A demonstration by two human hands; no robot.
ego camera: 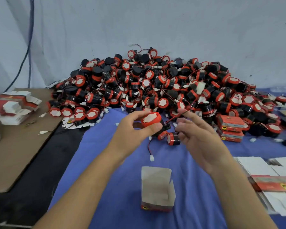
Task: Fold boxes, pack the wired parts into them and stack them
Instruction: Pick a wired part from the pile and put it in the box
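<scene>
Cloth of plain blue [122, 187] underlies the work. At its far side we note a heap of round black wired parts with red caps [155, 83]. Nearer stands an open cardboard box with red base [156, 189]. Our left hand [134, 129] grips one red-capped part [151, 119] between thumb and fingers. Our right hand [200, 138] sits beside it, fingers loosely bent; we cannot tell whether it holds anything.

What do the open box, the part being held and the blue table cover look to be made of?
Open box: thin card, matt grey inside, printed red outside, creased flaps. Part in the left hand: likely moulded plastic, red rim on black body; the white face is unclear. Table cover: probably cloth, matt with no gloss.
</scene>
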